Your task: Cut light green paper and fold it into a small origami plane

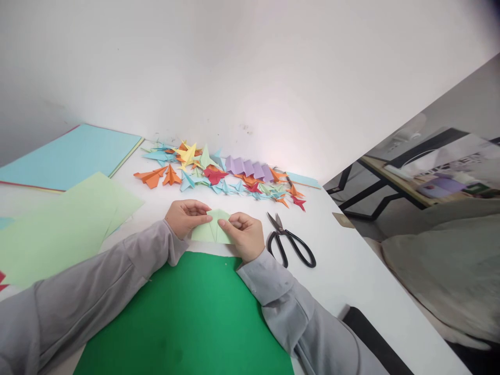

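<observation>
A small piece of light green paper (213, 234) with folded creases is held between both my hands, just beyond the far edge of a dark green sheet (183, 312). My left hand (187, 217) pinches its upper left side between thumb and fingers. On the right side, my right hand (246, 234) is closed on the paper, thumb pressed on its front. The fingertips behind the paper are partly hidden. Black-handled scissors (289, 239) lie to the right of my right hand, blades slightly apart and pointing away.
Folded paper pieces in several colours, among them orange planes (151, 177) and a purple pleated strip (249, 169), line the wall side. Large light green sheets (66, 224) and a blue-topped stack (74, 156) lie left. A black object (371, 338) rests near the right table edge.
</observation>
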The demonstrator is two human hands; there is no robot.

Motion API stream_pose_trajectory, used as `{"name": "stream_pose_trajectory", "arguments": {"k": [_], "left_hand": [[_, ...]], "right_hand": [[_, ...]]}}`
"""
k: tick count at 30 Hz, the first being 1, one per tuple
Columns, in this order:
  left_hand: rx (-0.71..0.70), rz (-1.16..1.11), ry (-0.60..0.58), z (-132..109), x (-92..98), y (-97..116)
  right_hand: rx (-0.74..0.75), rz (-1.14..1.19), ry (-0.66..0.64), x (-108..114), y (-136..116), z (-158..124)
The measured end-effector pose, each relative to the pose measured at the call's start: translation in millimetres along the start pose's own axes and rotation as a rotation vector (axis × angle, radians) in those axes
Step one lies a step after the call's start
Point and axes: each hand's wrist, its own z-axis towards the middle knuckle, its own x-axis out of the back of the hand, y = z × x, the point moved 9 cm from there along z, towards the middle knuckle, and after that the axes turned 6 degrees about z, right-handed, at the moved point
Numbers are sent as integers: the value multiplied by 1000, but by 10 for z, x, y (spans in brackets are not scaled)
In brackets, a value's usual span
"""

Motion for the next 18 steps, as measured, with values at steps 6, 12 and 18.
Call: {"name": "stream_pose_trajectory", "arguments": {"k": [6,12,18], "left_hand": [[-19,28,-16,7,-5,4],[-5,134,-128,-34,-110,27],[-35,137,-174,-49,-152,48]], "right_hand": [[-18,-19,-65,-34,57,-2],[74,-195,-176,-134,-16,-47],[112,-208,-225,-182,-51,-66]]}}
